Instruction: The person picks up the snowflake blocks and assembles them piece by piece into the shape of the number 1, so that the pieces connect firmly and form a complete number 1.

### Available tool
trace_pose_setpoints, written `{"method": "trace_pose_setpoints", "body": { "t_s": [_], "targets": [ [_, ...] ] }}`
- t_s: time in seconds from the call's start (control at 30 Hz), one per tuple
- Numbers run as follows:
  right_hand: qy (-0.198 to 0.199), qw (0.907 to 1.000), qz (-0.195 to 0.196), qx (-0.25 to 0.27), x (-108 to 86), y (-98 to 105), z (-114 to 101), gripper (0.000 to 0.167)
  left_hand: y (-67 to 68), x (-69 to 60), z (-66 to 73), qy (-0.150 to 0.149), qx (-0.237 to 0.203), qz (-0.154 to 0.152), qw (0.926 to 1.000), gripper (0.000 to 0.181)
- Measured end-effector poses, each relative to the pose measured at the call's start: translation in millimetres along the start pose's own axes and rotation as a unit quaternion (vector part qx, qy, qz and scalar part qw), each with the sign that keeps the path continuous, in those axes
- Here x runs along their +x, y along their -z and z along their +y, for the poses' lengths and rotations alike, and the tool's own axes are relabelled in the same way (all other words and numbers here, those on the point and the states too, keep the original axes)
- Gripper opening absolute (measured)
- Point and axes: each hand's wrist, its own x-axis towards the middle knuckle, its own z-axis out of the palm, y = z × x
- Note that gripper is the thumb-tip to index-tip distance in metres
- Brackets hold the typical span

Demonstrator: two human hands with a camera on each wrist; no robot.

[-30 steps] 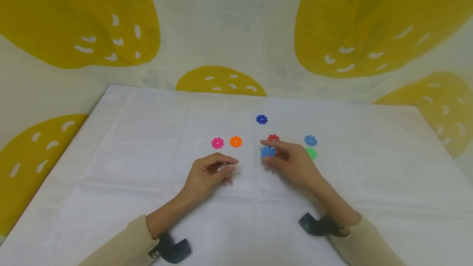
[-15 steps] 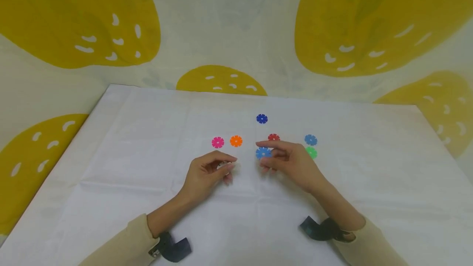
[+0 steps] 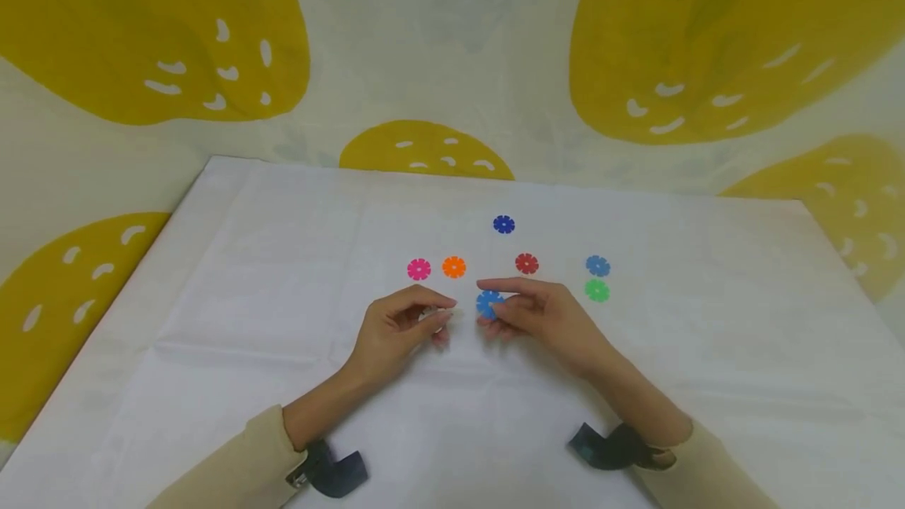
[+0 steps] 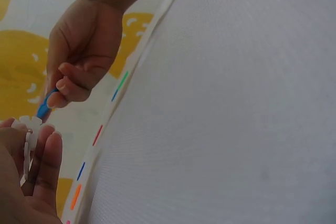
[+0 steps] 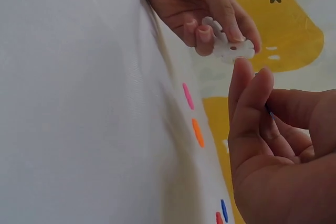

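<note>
In the head view my left hand [image 3: 396,330] pinches white notched discs [image 5: 234,51] between thumb and fingers. Two of them look joined at an angle in the right wrist view. Just to the right, my right hand [image 3: 555,319] holds a light blue notched disc [image 3: 489,304] between thumb and fingers, tilted up above the table. Seen from the left wrist, the blue disc [image 4: 46,104] is edge-on, close to the white discs [image 4: 30,129]; whether they touch I cannot tell. My right fingers hide most of the blue disc in the right wrist view.
On the white-covered table [image 3: 283,258] lie more notched discs: pink [image 3: 419,269], orange [image 3: 454,267], dark blue [image 3: 504,225], red [image 3: 526,263], another light blue [image 3: 597,265] and green [image 3: 597,290]. Behind the table hangs a cloth [image 3: 438,38] with yellow fruit shapes.
My right hand has moved left and slightly down with the light blue disc, nearer the white discs. The red disc shows fully now. My left hand has stayed almost in place.
</note>
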Motion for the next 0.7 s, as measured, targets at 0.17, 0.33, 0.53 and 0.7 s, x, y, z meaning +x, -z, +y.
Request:
{"method": "trace_pose_setpoints", "body": {
  "t_s": [0.17, 0.33, 0.53, 0.7],
  "targets": [
    [-0.014, 0.9999, 0.003, 0.007, 1.0, -7.7, 2.7, 0.035, -0.8, 0.7, 1.5, -0.007, -0.001, -0.006, 1.0000, 0.022],
    [-0.025, 0.9991, 0.035, -0.005, 1.4, -15.3, 3.6, 0.033, -1.1, 2.4, 2.4, -0.007, 0.006, -0.008, 0.9999, 0.021],
    [-0.037, 0.9975, 0.060, 0.009, 0.6, -23.4, 3.2, 0.034, -1.1, 1.6, 2.0, 0.012, 0.001, -0.010, 0.9999, 0.019],
    [-0.042, 0.9966, 0.064, 0.028, -0.3, -26.3, 5.1, 0.036, -1.0, 0.1, 0.7, 0.025, -0.008, -0.011, 0.9996, 0.018]
  ]
}}
